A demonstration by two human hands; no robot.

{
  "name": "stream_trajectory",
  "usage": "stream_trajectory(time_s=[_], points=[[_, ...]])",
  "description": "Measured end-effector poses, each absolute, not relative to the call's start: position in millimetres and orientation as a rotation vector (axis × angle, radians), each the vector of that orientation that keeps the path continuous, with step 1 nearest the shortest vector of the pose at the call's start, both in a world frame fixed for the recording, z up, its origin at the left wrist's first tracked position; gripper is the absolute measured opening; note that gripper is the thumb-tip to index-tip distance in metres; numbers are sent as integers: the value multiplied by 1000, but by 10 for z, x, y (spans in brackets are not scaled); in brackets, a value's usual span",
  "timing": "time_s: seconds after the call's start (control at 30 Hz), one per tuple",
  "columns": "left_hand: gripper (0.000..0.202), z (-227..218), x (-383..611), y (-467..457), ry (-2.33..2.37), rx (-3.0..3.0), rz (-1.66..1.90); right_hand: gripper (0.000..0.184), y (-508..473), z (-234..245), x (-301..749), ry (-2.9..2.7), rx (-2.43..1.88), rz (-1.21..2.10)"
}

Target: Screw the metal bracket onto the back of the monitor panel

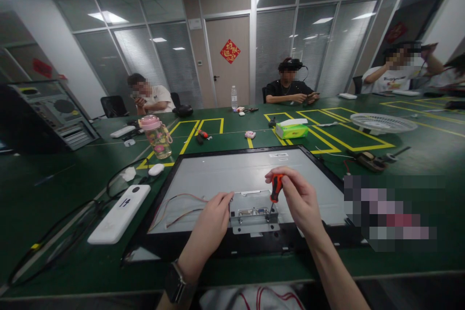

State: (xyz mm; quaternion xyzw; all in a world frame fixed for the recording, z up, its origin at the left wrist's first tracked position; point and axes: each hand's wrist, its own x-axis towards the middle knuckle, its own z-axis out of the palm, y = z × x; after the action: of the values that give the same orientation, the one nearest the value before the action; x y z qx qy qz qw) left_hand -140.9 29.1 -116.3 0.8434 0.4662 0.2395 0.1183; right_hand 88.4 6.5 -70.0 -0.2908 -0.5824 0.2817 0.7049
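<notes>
A red-and-black screwdriver [276, 188] stands over the right end of a small metal frame [254, 220], near the front edge of a flat screen panel [225, 167]. Its long axis is steep, close to upright, with the handle at the top leaning slightly right; the shaft points down at the frame, though whether the tip sits in a screw is too small to tell. The right grip [300, 196] is closed on the handle with thumb and fingers. The left grip [216, 210] lies against the frame's left end, fingertips at its edge; I cannot tell whether it pinches the metal. The frame lies with its long side running left to right, a row of sockets facing the person. Thin wires [181, 195] trail over the panel to the left.

The panel lies flat on a dark green worktop [363, 271] marked with yellow lines. To its left are a white slab [116, 218] marked 14 and a pink-lidded bottle [157, 140]; beyond the panel's far edge, a green tissue pack [291, 130]. A computer tower [54, 111] is at far left, a round white grille [383, 122] at far right. Across the worktop sit people, one in a black top [274, 90]. Behind them are glass partitions and a door [214, 58] bearing a red diamond sign [230, 52].
</notes>
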Motion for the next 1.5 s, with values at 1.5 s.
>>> stream_trajectory(time_s=[1.5], points=[[45,-1143,-1401,278,1363,2459,679,22,46,-740,822,-1306,-831,186]])
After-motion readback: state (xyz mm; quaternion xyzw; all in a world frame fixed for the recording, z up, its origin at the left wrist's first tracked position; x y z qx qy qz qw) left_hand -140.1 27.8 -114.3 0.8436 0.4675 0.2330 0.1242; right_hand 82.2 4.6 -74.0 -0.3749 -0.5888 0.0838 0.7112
